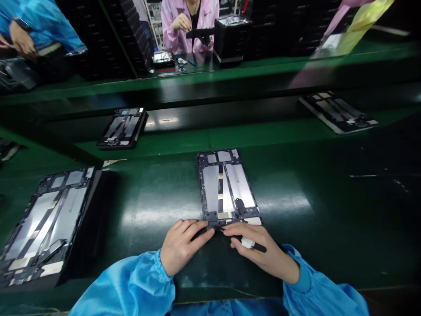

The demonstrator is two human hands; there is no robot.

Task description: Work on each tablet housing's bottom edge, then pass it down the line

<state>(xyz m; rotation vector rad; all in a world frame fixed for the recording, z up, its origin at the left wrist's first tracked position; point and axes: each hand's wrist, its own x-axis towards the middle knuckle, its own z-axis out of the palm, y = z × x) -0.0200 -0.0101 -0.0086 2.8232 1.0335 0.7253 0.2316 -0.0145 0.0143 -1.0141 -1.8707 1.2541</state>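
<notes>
A worker in bright blue sleeves [131, 285] bends over an open tablet [226, 188] that lies flat on a dark green table [329, 210], its back cover off and its silver panels and black frame facing up. The tablet sits in the middle of the table, straight ahead of the worker, with its short near edge just under both hands. The left hand [182, 245] grips nothing: its fingers are loosely curled and its fingertips rest on the tablet's near edge, at the lower left corner. The right hand [259, 254] is closed around a thin black tool [251, 244] with a white band; the tool lies across the fingers, and its tip points left toward the same near edge, close to the left fingertips. To the worker's left, a second open tablet [46, 224] rests on a black tray at the table's edge, well apart from the hands. Beyond the table, a dark belt [197, 116] carries a third tablet [123, 127] on the left and a fourth tablet [338, 112] on the right. On the far side, a person in a pink coat [189, 22] holds a flat black part beside a black box [232, 37], and another person's hand [21, 39] in a blue sleeve shows at the upper left.
</notes>
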